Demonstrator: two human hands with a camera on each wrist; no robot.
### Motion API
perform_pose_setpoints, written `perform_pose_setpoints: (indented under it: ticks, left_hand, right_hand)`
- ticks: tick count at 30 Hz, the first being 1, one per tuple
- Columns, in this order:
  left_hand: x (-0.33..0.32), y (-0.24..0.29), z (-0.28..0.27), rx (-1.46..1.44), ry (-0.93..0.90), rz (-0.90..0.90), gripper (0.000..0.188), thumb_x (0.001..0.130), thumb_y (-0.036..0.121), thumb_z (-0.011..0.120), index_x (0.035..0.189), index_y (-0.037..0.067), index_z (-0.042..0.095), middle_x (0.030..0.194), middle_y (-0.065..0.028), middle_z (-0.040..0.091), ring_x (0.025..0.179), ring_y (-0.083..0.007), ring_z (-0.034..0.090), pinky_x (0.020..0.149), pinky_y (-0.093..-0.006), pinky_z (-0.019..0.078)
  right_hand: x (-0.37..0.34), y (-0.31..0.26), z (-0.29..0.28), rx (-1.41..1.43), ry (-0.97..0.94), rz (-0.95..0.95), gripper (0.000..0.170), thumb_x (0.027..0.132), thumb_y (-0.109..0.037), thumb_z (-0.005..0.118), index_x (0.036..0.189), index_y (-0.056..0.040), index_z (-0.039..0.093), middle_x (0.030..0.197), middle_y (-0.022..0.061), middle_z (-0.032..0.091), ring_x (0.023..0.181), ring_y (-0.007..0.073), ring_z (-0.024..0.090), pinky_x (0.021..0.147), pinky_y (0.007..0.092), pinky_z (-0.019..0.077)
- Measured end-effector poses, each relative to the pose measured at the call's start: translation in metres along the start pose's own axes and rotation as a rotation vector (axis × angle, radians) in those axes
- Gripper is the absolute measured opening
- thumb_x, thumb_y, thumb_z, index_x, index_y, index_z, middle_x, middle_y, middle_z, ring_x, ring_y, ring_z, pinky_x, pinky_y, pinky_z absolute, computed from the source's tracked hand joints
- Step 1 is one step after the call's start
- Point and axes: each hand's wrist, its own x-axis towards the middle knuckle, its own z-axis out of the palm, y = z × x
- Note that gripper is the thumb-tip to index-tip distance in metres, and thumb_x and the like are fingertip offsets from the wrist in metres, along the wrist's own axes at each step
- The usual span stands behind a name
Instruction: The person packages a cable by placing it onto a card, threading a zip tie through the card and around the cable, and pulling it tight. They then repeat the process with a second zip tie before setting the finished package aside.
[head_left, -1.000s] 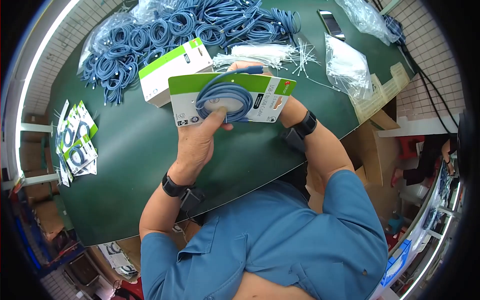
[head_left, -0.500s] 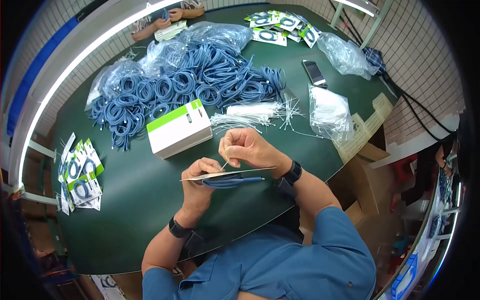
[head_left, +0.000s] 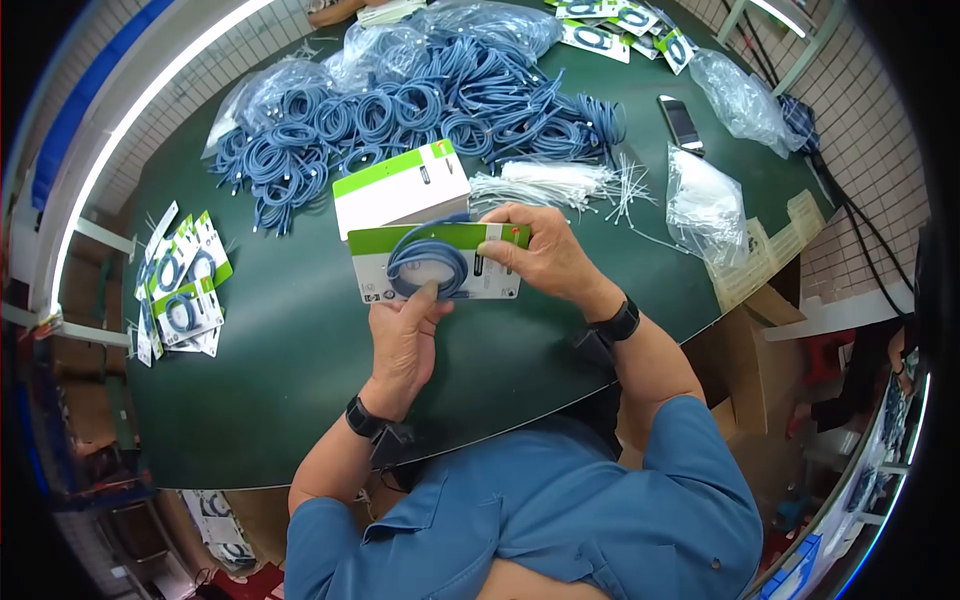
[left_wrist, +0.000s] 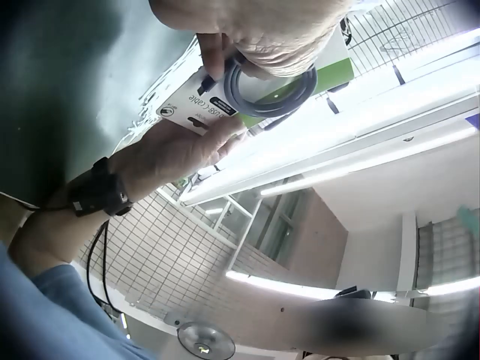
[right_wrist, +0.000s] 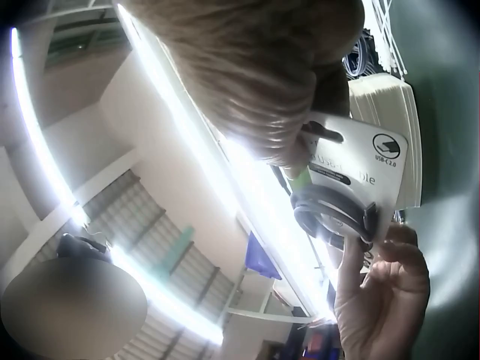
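My left hand (head_left: 402, 345) grips the lower edge of a white-and-green packaging card (head_left: 495, 285), its thumb over the front. A coiled blue USB-C cable (head_left: 458, 262) lies against the printed face, and the left thumb presses at the coil's lower part. At the card's right end my right hand (head_left: 545, 255) pinches the top corner, thumb in front and fingers behind. The card stands tilted with its printed face toward the head camera. In the right wrist view, the cable coil (right_wrist: 330, 214) sits across the card and the left fingers (right_wrist: 405, 259) reach behind it.
Just beyond the card stands a stack of blank cards (head_left: 400, 200). Behind it lie heaped blue cables (head_left: 400, 110), white cable ties (head_left: 555, 182) and a bag of ties (head_left: 705, 205). Finished-looking carded cables (head_left: 185, 290) lie left; a phone (head_left: 681, 122) is at right.
Half a second ago the card was edge-on, with my right hand pinching a thin white tie behind it. Now its printed face is turned up, and the right hand holds its right end.
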Motion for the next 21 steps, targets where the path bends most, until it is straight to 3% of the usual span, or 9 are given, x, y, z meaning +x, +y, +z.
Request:
perform_pose_setpoints:
  ticks: [2,4,5,7,8,11,12,15,21]
  left_hand:
    - [-0.001,-0.001,-0.006,0.028,-0.006,-0.021,0.048,0.091,-0.002,0.073,0.136,0.001,0.055,0.121,-0.0089,0.067,0.104,-0.0195,0.068,0.084,-0.0313,0.059]
    - [-0.001,0.003,-0.016,0.259,0.064,0.437,0.056,0.092,0.001,0.075,0.143,0.0,0.051,0.13,-0.0114,0.062,0.116,-0.0194,0.064,0.095,-0.037,0.0567]
    - [0.0,0.009,-0.023,0.262,0.071,0.425,0.056,0.092,0.001,0.075,0.143,0.0,0.051,0.13,-0.0114,0.062,0.116,-0.0194,0.064,0.095,-0.037,0.0567]
    - [-0.002,0.029,-0.027,0.818,0.033,0.916,0.062,0.087,0.0,0.078,0.144,0.001,0.053,0.136,-0.0144,0.058,0.124,-0.0243,0.06,0.103,-0.0411,0.0526]
    - [-0.004,0.036,-0.022,0.821,0.049,0.899,0.062,0.087,0.0,0.078,0.144,0.001,0.053,0.136,-0.0144,0.058,0.124,-0.0243,0.06,0.103,-0.0411,0.0526]
    - [-0.008,0.069,0.005,1.616,-0.212,1.08,0.064,0.081,0.004,0.082,0.14,0.005,0.059,0.12,-0.012,0.064,0.108,-0.0278,0.066,0.093,-0.0419,0.0539]
    - [-0.005,0.066,0.002,1.615,-0.193,1.069,0.064,0.081,0.004,0.082,0.14,0.005,0.059,0.12,-0.012,0.064,0.108,-0.0278,0.066,0.093,-0.0419,0.0539]
    - [0.005,0.051,-0.011,1.729,-0.435,0.776,0.063,0.076,0.009,0.084,0.136,0.007,0.064,0.103,-0.0091,0.065,0.091,-0.0295,0.065,0.081,-0.0405,0.0537]
    - [0.011,0.032,-0.013,1.687,-0.374,0.936,0.058,0.077,0.011,0.083,0.132,0.007,0.066,0.091,-0.0073,0.064,0.08,-0.0287,0.063,0.073,-0.0408,0.0523]
  right_hand:
    - [-0.001,0.002,0.001,-0.099,0.048,-0.012,0.028,0.089,-0.012,0.082,0.111,0.0011,0.072,0.088,0.0028,0.072,0.078,0.0062,0.065,0.069,0.0249,0.0526]
    - [0.0,0.0,-0.005,-0.117,0.043,-0.026,0.026,0.088,-0.013,0.083,0.108,0.001,0.072,0.086,0.0025,0.072,0.075,0.0064,0.064,0.067,0.0253,0.0523]
    - [-0.001,0.001,-0.006,-0.128,0.038,-0.029,0.025,0.088,-0.013,0.083,0.106,0.001,0.073,0.084,0.0024,0.072,0.073,0.0065,0.064,0.066,0.0256,0.0522]
    - [0.001,0.007,-0.006,-0.142,-0.003,-0.041,0.025,0.088,-0.013,0.083,0.106,0.0005,0.073,0.084,0.0028,0.072,0.073,0.0067,0.064,0.066,0.0252,0.0521]
    - [0.001,0.01,-0.005,-0.16,-0.041,-0.067,0.024,0.088,-0.013,0.083,0.106,0.0,0.073,0.084,0.0033,0.073,0.073,0.0069,0.064,0.066,0.0249,0.052]
    - [-0.002,0.009,0.0,-0.212,-0.15,-0.054,0.023,0.088,-0.011,0.083,0.106,-0.0009,0.074,0.086,0.0043,0.073,0.074,0.0078,0.065,0.066,0.0247,0.0525]
    - [-0.001,0.007,0.001,-0.251,-0.19,-0.034,0.023,0.087,-0.01,0.082,0.106,-0.0014,0.074,0.087,0.0048,0.073,0.075,0.0085,0.066,0.066,0.0248,0.0531]
    - [-0.001,0.012,0.005,-0.27,-0.206,-0.067,0.022,0.086,-0.009,0.083,0.105,-0.0022,0.075,0.09,0.0057,0.074,0.076,0.0101,0.067,0.067,0.0255,0.0543]
    - [0.0,0.01,0.018,-0.354,-0.085,-0.336,0.022,0.082,-0.006,0.087,0.101,-0.0044,0.077,0.096,0.0065,0.075,0.079,0.0158,0.07,0.069,0.0285,0.0572]
